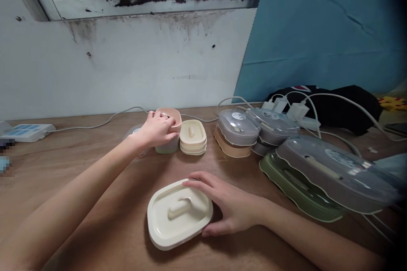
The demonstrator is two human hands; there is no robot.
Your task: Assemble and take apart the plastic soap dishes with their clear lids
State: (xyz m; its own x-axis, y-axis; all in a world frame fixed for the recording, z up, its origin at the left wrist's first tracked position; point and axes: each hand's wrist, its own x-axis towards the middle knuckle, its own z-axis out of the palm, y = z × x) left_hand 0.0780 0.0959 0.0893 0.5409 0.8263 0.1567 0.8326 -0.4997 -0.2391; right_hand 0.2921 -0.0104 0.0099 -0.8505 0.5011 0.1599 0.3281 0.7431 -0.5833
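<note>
The left hand reaches forward with the arm stretched across the desk, its fingers curled over the rim of a pink container that sits on top of a pale green one. The right hand lies closer in, palm down and fingers spread, cupping the right edge of a cream lid with a raised bar handle; the lid rests flat on the desk.

Just right of the pink container is a small stack of cream lids. Further right stand grey-lidded containers bearing round white stickers whose print is too small to read, then a large green tray under a grey cover. White chargers and cables lie behind them.
</note>
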